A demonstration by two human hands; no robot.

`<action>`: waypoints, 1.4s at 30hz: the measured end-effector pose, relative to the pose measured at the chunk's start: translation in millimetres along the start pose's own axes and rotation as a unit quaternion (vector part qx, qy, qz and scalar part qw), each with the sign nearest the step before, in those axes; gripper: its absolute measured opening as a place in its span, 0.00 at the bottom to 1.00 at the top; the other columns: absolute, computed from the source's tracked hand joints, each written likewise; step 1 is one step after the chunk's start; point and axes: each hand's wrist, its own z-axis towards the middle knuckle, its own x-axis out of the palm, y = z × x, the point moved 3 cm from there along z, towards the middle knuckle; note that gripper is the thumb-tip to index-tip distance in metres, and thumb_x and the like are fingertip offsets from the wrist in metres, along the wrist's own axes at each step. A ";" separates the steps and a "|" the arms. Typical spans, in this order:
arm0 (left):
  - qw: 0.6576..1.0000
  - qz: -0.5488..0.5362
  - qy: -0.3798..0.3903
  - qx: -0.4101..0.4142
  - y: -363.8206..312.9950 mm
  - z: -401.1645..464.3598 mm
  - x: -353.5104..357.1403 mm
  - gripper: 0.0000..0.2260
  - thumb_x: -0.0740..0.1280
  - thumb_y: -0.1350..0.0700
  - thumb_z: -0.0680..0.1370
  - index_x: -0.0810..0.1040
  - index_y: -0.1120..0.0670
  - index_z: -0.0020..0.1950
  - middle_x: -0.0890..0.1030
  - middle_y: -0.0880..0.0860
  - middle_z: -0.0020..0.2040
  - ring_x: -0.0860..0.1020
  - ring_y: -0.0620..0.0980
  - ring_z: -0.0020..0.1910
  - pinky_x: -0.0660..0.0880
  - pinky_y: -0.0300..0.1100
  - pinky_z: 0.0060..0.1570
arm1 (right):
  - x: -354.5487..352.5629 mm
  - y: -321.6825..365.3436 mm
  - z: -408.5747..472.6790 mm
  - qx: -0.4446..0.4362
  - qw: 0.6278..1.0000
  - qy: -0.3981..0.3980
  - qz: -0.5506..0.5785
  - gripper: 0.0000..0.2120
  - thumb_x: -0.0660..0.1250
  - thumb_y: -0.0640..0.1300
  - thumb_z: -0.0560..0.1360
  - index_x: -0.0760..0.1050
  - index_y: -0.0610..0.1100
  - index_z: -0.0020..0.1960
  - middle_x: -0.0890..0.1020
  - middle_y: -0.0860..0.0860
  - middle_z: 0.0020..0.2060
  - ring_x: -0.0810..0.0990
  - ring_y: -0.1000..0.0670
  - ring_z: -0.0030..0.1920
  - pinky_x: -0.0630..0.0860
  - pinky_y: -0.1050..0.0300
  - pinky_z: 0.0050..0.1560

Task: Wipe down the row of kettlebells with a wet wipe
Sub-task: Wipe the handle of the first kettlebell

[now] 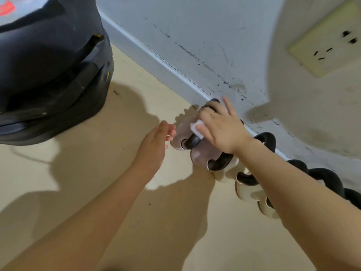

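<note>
A row of kettlebells stands on the floor along the wall, running from the middle to the lower right. The far one is pinkish (183,124) with a black handle (192,141). A second pinkish kettlebell (199,156) and cream ones (248,194) follow. My right hand (220,124) is curled over the far kettlebell's handle and holds a white wet wipe (196,129) against it. My left hand (156,143) hovers just left of that kettlebell, fingers loose, fingertips close to its body.
A large black bag (50,71) sits on the floor at the upper left. A scuffed grey wall (214,45) with a baseboard runs behind the row. A cream wall socket (328,40) is at the upper right. Beige floor (97,182) lies in front.
</note>
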 end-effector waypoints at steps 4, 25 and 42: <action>0.990 0.104 0.080 0.045 -4.3 -0.7 13.6 0.08 0.61 0.58 0.78 0.77 0.50 0.44 0.79 0.47 0.41 0.76 0.37 0.41 0.69 0.29 0.44 | 7.5 3.2 0.9 -0.013 0.998 0.013 0.054 0.25 0.44 0.55 0.77 0.72 0.39 0.51 0.77 0.42 0.53 0.67 0.39 0.67 0.47 0.44 0.72; 0.905 0.399 0.127 0.069 -16.9 19.9 39.2 0.10 0.70 0.51 0.70 0.77 0.55 0.47 0.81 0.53 0.42 0.79 0.56 0.44 0.75 0.52 0.49 | 22.1 -16.1 19.9 -0.120 0.974 -0.185 -0.057 0.01 0.66 0.36 0.69 0.77 0.41 0.40 0.82 0.44 0.51 0.77 0.41 0.60 0.62 0.42 0.68; 0.910 0.389 0.124 0.076 -15.5 15.7 37.2 0.10 0.67 0.46 0.69 0.75 0.52 0.41 0.81 0.53 0.38 0.77 0.55 0.40 0.75 0.54 0.44 | 41.1 -71.1 58.6 0.163 0.767 0.159 0.600 0.14 0.66 0.23 0.69 0.74 0.30 0.53 0.76 0.41 0.47 0.77 0.52 0.39 0.75 0.71 0.37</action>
